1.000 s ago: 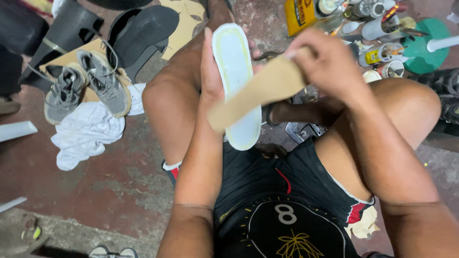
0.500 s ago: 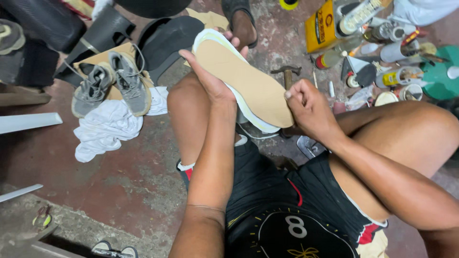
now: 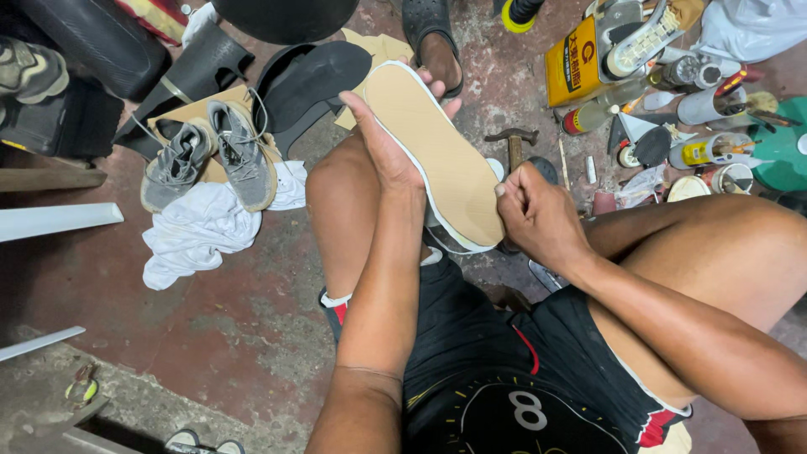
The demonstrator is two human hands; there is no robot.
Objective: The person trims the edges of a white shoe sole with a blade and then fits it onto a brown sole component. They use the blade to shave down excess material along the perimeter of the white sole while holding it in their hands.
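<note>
A white shoe sole point(image 3: 430, 214) with a tan insole point(image 3: 437, 155) laid flat on it is held above my knees, toe end pointing away. My left hand point(image 3: 388, 143) grips the sole along its left side, fingers wrapped over the far edge. My right hand point(image 3: 538, 214) presses the heel end of the insole against the sole, fingers curled around that end.
A pair of grey sneakers point(image 3: 210, 160) sits on cardboard beside a white cloth point(image 3: 197, 235). Black rubber sole sheets point(image 3: 315, 80) lie beyond. A hammer point(image 3: 514, 143), a yellow can point(image 3: 576, 71), bottles and tins crowd the right. Another person's sandalled foot point(image 3: 437, 42) is at top.
The tan insole, held bent across the sole a second ago, now lies flat on it. My right hand dropped from the raised insole to the heel end.
</note>
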